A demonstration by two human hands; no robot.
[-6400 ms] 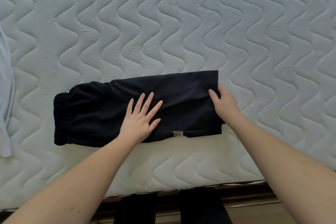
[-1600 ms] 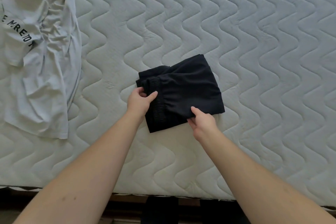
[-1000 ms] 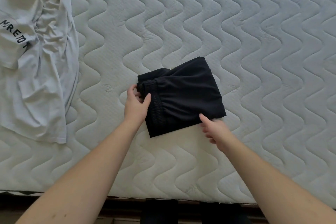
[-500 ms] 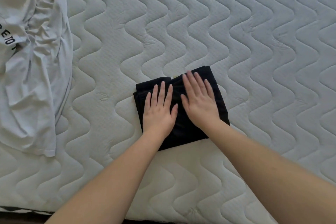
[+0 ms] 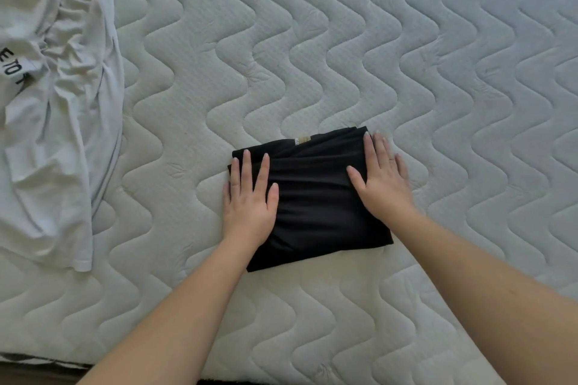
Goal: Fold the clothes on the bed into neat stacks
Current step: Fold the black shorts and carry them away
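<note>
A black garment (image 5: 316, 200), folded into a small rectangle with a tan label at its far edge, lies on the quilted mattress (image 5: 344, 50) near the front edge. My left hand (image 5: 248, 197) lies flat with straight fingers on the garment's left edge. On its right edge my right hand (image 5: 383, 180) presses flat, fingers straight and partly over the mattress. A crumpled white T-shirt (image 5: 53, 109) with black lettering lies unfolded at the far left.
The mattress front edge (image 5: 47, 361) runs along the bottom left, with dark floor below it. Bare quilted surface stretches behind and to the right of the black garment.
Both hands have slid apart from the middle of the folded black garment to its left and right edges, flattening it. Before that they were gripping its edges.
</note>
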